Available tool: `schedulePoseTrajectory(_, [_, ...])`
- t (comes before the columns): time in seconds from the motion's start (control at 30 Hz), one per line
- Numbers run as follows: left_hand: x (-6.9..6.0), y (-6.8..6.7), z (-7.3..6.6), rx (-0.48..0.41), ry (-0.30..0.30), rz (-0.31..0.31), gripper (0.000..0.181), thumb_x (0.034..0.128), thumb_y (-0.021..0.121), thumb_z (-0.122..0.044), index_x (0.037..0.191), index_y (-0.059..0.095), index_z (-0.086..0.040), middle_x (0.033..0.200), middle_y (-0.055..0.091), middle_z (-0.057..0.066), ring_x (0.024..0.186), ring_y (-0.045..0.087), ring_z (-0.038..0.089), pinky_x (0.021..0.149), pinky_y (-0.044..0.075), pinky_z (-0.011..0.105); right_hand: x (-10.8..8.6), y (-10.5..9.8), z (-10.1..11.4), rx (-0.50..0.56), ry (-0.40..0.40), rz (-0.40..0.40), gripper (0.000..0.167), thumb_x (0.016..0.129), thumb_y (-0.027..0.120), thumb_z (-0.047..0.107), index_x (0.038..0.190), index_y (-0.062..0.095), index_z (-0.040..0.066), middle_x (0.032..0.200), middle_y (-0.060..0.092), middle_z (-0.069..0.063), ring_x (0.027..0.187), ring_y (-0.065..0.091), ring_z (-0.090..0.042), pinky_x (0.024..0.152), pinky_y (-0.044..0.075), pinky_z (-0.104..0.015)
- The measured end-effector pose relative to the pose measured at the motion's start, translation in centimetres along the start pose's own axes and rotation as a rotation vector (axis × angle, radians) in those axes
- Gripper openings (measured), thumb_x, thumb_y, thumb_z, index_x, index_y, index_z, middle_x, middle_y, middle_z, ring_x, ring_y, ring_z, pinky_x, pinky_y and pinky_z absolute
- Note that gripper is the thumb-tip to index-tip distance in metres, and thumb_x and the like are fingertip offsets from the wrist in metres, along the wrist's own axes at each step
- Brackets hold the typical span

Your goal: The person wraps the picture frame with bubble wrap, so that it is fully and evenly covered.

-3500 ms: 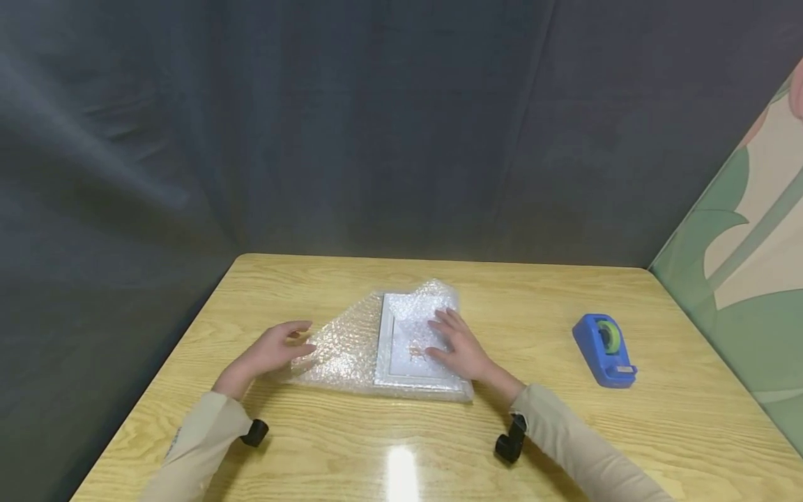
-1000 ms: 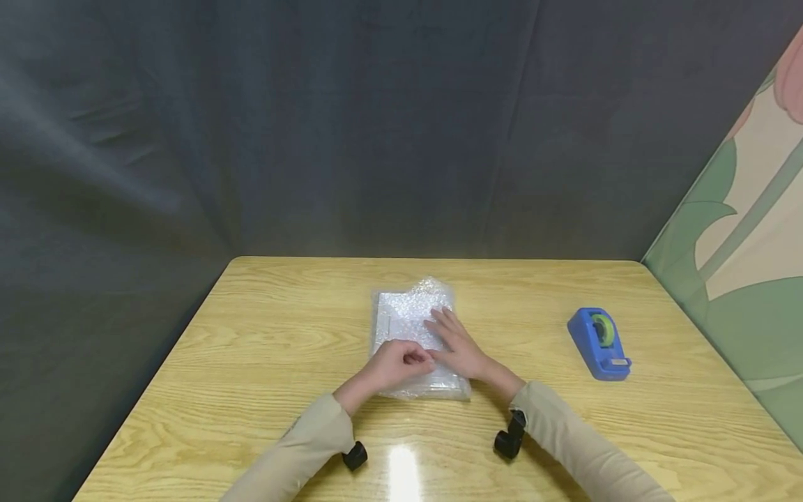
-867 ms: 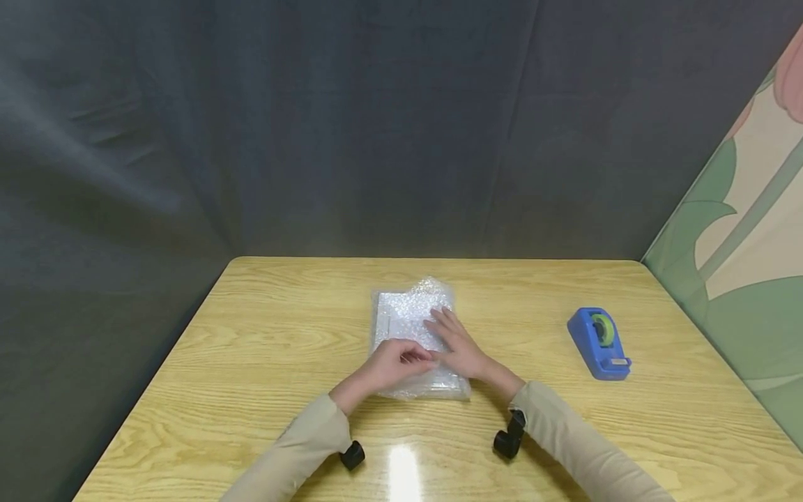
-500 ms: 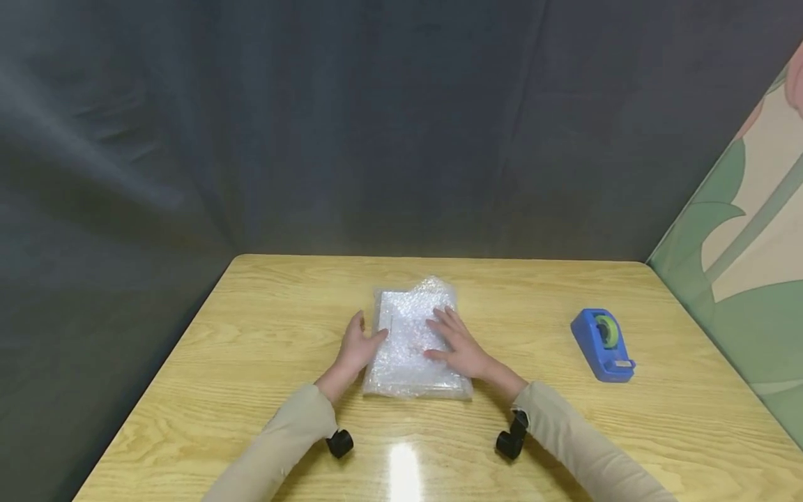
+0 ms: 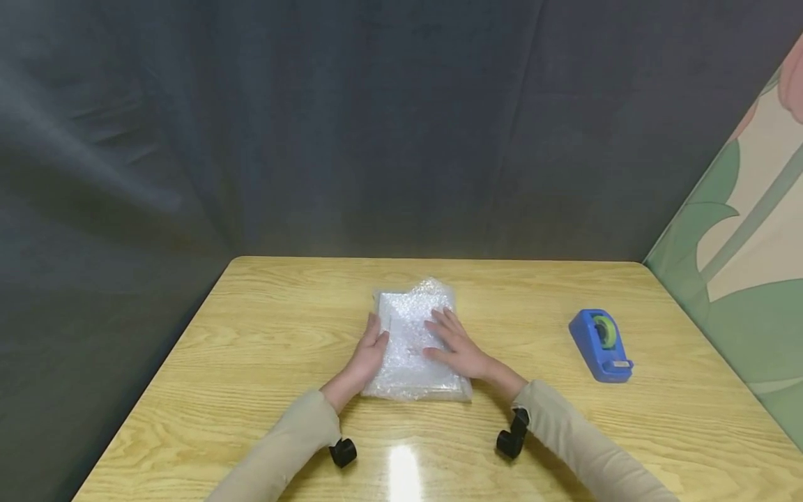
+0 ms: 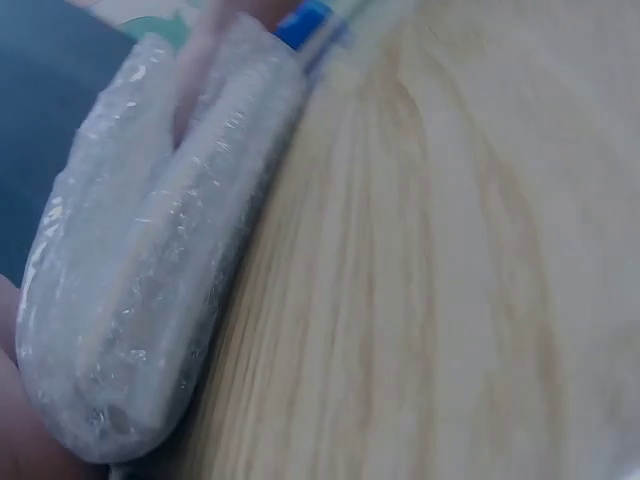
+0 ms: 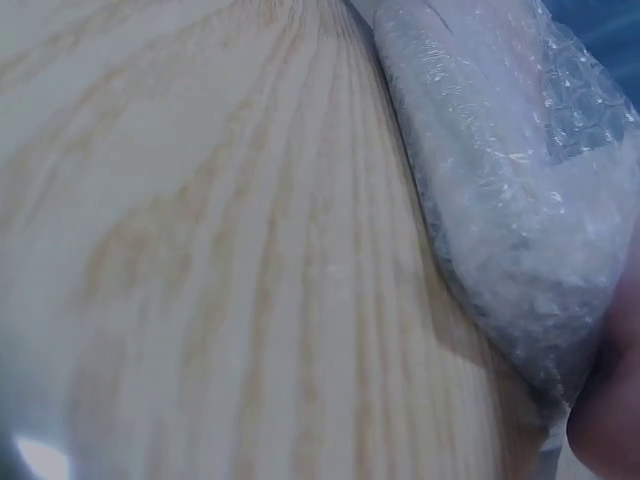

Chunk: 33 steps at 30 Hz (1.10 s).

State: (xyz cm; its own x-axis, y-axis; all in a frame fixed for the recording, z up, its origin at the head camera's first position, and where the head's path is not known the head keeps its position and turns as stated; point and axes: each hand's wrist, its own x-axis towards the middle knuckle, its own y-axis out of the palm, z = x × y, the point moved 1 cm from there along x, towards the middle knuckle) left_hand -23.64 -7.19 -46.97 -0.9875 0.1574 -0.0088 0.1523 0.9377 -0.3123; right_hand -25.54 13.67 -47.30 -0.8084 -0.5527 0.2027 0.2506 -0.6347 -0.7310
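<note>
A white picture frame [image 5: 384,304] lies on the table in the head view, wrapped in bubble wrap [image 5: 408,387]. Along the wrapped frame's left edge rests my left hand [image 5: 364,357], its thumb over the top and its fingers beside the edge. My right hand [image 5: 464,354] lies with spread fingers on the right part of the wrap. The left wrist view shows the folded bubble wrap [image 6: 130,270] from the side, with part of the hand at the lower left. In the right wrist view, the bubble wrap [image 7: 500,200] bulges at the frame's edge, beside a blurred bit of hand.
A blue tape dispenser [image 5: 601,346] with a roll of green tape [image 5: 606,332] stands at the right of the wooden table [image 5: 276,307]. A dark curtain [image 5: 376,125] hangs behind, and a flower-patterned panel [image 5: 746,230] rises at the right.
The left flap of bubble wrap has been folded rightward over the picture frame. My left hand has since drawn back from its middle to the left edge. The right hand has stayed in place.
</note>
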Motion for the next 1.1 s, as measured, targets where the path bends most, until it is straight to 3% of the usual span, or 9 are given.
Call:
schedulePoseTrajectory(0.1, [-0.2,0.3,-0.4,0.204,0.098,0.001,0.054,0.0971,0.034,-0.01,0.139,0.008,0.013,0.148,-0.006,0.025,0.136,-0.003,0.037,0.111,0.002,0.048,0.1,-0.1,0.0,0.022,0.026,0.02,0.063,0.089,0.054,0.033,0.137,0.035,-0.002,0.15,0.011,-0.018,0.136,-0.006,-0.036,0.106,0.0,-0.06])
schedulePoseTrajectory(0.23, [-0.2,0.6,-0.6,0.404,0.176,0.008,0.056,0.0954,0.039,-0.01,0.137,0.013,0.016,0.146,-0.001,0.029,0.135,0.0,0.04,0.11,0.006,0.049,-0.1,-0.1,0.0,0.003,0.014,0.03,0.076,0.081,0.064,0.038,0.137,0.034,-0.003,0.15,0.011,-0.019,0.136,-0.005,-0.038,0.106,0.001,-0.06])
schedulePoseTrajectory(0.3, [-0.1,0.3,-0.6,0.485,0.213,0.058,0.056,0.0951,0.041,-0.014,0.136,0.018,0.016,0.147,0.002,0.028,0.135,0.0,0.039,0.11,0.007,0.049,-0.1,-0.1,0.0,-0.017,-0.006,0.035,0.082,0.076,0.069,0.038,0.137,0.034,-0.004,0.149,0.011,-0.02,0.136,-0.004,-0.039,0.105,0.002,-0.061])
schedulePoseTrajectory(0.53, [0.7,-1.9,-1.0,0.737,0.285,0.336,0.06,0.0943,0.044,-0.029,0.14,0.023,0.003,0.15,0.01,0.014,0.138,-0.001,0.028,0.112,0.007,0.045,0.0,0.0,0.0,-0.024,-0.033,0.035,0.085,0.073,0.072,0.036,0.136,0.033,-0.006,0.148,0.011,-0.022,0.135,-0.004,-0.041,0.105,0.003,-0.062])
schedulePoseTrajectory(0.63, [1.4,-2.4,-1.1,0.865,0.379,0.38,0.072,0.09,0.05,-0.039,0.141,0.022,0.003,0.149,0.012,0.016,0.138,0.005,0.028,0.112,0.009,0.042,0.0,0.1,0.0,-0.029,-0.039,0.031,0.085,0.073,0.073,0.035,0.136,0.034,-0.006,0.148,0.012,-0.022,0.135,-0.003,-0.041,0.105,0.003,-0.062])
schedulePoseTrajectory(0.7, [1.7,-2.5,-1.2,0.912,0.412,0.398,0.081,0.0866,0.053,-0.047,0.142,0.02,0.003,0.149,0.012,0.016,0.138,0.007,0.028,0.112,0.01,0.04,0.0,0.1,0.0,-0.027,-0.039,0.038,0.084,0.073,0.072,0.035,0.136,0.033,-0.006,0.149,0.011,-0.022,0.135,-0.003,-0.041,0.105,0.003,-0.062])
schedulePoseTrajectory(0.83, [2.1,-2.3,-1.3,0.952,0.421,0.423,0.088,0.0819,0.054,-0.057,0.143,0.02,-0.002,0.149,0.011,0.015,0.138,0.006,0.028,0.112,0.008,0.041,-0.2,0.1,0.0,-0.039,-0.033,0.04,0.085,0.073,0.072,0.035,0.136,0.033,-0.006,0.148,0.012,-0.022,0.135,-0.003,-0.04,0.105,0.003,-0.062])
schedulePoseTrajectory(1.1, [2.6,-1.8,-1.5,1.103,0.393,0.396,0.093,0.0767,0.049,-0.068,0.145,0.019,-0.012,0.151,0.011,0.007,0.138,0.006,0.024,0.112,0.007,0.04,-0.1,-0.1,0.1,-0.064,-0.052,0.029,0.085,0.073,0.071,0.037,0.136,0.034,-0.006,0.148,0.013,-0.023,0.135,-0.002,-0.041,0.105,0.005,-0.062])
